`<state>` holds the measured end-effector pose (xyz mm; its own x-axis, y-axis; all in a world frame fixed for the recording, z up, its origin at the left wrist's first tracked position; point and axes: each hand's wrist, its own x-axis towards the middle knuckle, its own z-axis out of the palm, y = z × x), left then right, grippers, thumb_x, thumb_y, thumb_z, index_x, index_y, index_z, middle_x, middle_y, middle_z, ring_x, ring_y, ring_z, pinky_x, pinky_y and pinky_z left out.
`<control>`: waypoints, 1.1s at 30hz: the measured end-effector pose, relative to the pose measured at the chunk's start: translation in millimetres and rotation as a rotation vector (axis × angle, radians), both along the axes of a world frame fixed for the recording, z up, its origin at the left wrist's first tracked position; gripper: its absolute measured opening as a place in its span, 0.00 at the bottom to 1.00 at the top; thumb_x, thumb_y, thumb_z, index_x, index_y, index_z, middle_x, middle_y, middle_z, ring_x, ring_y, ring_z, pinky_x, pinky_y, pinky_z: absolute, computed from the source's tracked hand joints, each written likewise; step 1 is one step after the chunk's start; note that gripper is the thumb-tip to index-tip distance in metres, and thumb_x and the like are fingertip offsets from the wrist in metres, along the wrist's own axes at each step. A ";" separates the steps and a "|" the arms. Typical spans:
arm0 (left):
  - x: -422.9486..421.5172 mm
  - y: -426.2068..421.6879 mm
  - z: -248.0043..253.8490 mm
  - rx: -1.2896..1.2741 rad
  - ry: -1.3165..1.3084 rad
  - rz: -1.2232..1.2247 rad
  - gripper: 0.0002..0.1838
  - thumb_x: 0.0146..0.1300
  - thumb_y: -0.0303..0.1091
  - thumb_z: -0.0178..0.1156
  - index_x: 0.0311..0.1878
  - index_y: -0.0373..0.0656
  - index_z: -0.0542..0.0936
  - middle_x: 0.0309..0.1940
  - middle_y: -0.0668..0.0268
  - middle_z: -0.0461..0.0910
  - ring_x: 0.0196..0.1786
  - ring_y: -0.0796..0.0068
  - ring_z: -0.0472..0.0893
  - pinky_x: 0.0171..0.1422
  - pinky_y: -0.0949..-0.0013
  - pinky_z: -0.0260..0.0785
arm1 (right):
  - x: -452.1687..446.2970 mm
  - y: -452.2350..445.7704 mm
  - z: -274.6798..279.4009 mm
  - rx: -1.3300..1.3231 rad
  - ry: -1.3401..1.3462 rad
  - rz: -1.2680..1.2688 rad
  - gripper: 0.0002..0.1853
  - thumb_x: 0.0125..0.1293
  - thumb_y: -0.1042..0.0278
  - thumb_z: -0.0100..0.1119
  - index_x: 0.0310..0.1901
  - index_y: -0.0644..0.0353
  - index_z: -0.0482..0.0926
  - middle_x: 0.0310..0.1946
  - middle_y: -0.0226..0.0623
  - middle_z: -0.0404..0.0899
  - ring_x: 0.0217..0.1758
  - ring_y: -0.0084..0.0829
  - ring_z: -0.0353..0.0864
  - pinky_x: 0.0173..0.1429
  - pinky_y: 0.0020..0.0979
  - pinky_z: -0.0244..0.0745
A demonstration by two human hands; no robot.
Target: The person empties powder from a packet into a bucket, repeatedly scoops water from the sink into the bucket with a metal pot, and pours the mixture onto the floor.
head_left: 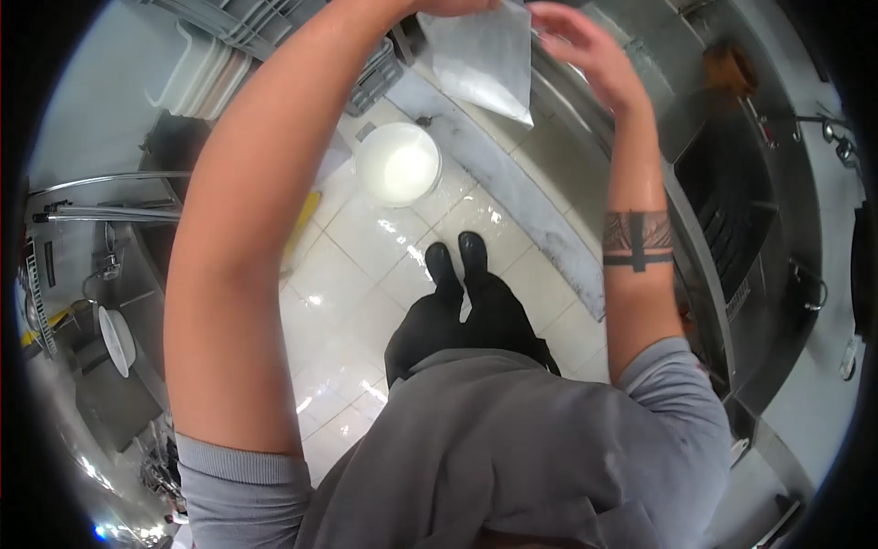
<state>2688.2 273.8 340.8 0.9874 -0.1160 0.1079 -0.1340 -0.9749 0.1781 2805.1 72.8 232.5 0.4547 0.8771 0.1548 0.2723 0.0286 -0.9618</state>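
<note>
Left fingers [471, 5] hold the bag [483, 59] above the floor [343, 265]; right fingers [565, 26] curve, loosely open, by its edge.

From my end I count one left hand [455, 5], one right hand [599, 62], one bag [482, 57], one bucket [399, 166] — and two boots [442, 265], two sleeves [242, 480].

- We look steeply down from the head, over the grey shirt [494, 439] to the boots [473, 252] and floor [357, 265].
- The left arm [247, 220] passes close beneath us.
- Our top edge probably crops the left hand [462, 5] at the bag [480, 59].
</note>
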 end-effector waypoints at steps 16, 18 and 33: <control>-118.0 81.1 -240.7 -0.271 -0.058 0.232 0.11 0.51 0.28 0.59 0.38 0.38 0.83 0.35 0.50 0.82 0.41 0.51 0.81 0.46 0.61 0.72 | -126.2 69.2 -289.7 0.132 1.022 -0.162 0.25 0.64 0.71 0.59 0.62 0.60 0.65 0.59 0.43 0.70 0.58 0.45 0.73 0.63 0.59 0.69; -139.5 99.1 -310.1 -0.308 -0.094 0.276 0.11 0.55 0.32 0.61 0.40 0.38 0.83 0.34 0.54 0.83 0.38 0.57 0.82 0.44 0.63 0.72 | -136.1 71.9 -315.0 0.025 0.956 -0.228 0.22 0.63 0.70 0.60 0.59 0.61 0.69 0.54 0.40 0.74 0.54 0.39 0.76 0.59 0.50 0.73; -215.3 104.4 -523.4 -1.769 0.068 0.879 0.19 0.67 0.29 0.55 0.61 0.40 0.72 0.49 0.67 0.78 0.44 0.75 0.77 0.53 0.71 0.73 | -169.2 86.5 -361.7 -0.254 0.167 -0.285 0.17 0.55 0.72 0.66 0.47 0.66 0.79 0.38 0.38 0.83 0.42 0.29 0.80 0.48 0.29 0.74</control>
<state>2472.9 378.2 -182.6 0.7094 0.4976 -0.4992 0.2500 0.4845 0.8383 2635.9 159.4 -129.1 0.6854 0.7133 -0.1467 0.0746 -0.2692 -0.9602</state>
